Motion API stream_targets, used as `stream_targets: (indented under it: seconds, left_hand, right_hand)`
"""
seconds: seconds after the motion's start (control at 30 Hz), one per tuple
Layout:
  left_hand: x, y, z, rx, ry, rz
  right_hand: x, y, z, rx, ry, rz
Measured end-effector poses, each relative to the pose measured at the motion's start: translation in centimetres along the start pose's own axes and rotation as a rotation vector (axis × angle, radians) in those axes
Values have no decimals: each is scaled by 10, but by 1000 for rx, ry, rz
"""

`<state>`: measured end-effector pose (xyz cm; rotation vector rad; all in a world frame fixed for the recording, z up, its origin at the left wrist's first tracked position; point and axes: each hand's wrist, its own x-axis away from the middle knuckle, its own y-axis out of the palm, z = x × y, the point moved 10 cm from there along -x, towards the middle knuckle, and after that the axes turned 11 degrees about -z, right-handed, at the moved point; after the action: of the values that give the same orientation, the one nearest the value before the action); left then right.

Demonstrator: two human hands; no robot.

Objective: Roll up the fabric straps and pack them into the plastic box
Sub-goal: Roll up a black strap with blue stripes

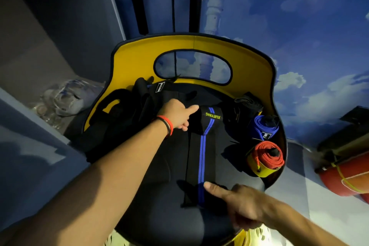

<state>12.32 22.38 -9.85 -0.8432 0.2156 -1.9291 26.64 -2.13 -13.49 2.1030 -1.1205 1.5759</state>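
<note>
Left fingers: the left hand (176,115) reached in from the left. Its thumb lay straight against the rolled end of the strap (201,158), and the other fingers curled at the roll's near-left edge. Whether they clamped the roll could not be told.
Right fingers: the right hand (245,203) was blurred. One straight digit pressed down on the flat near end of the strap, just beside the blue stripe. The rest of the fingers could not be made out.
Strap: black with a double blue stripe, it lay flat along the chair seat (159,195), running away from the person. Its far end was wound into a roll lettered XUEYING.
Finished rolls: a black roll (247,104), a blue roll (263,126) and a red roll (267,154) with a yellow tail stood in a row along the seat's right edge. The blue roll was between the other two.
Loose straps: a heap of black straps (119,118) lay on the seat's left side, against the yellow backrest (135,60).
Wrist: red and black wristbands (166,124) circled the left wrist.
Surroundings: an orange object (343,181) lay to the right, well apart from the chair.
</note>
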Motion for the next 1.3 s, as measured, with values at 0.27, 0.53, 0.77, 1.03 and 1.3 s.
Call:
stream_targets:
  seconds: [0.27, 0.53, 0.77, 1.03, 1.3]
  left_hand:
    - [55, -74, -30, -365, 35, 165]
    - [85, -71, -105, -187, -189, 24]
    - [101, -16, -72, 453, 38, -281]
    - [88, -141, -99, -270, 2, 195]
    - [80, -87, -166, -466, -380, -149]
  right_hand:
    - [-16, -39, -53, 291, -286, 417]
    - [-51, 13, -139, 18, -596, 207]
    - [-79, 15, -156, -377, -516, 310]
    - [-91, -5, -103, -1195, -392, 238]
    - [-74, 29, -160, -326, -557, 108]
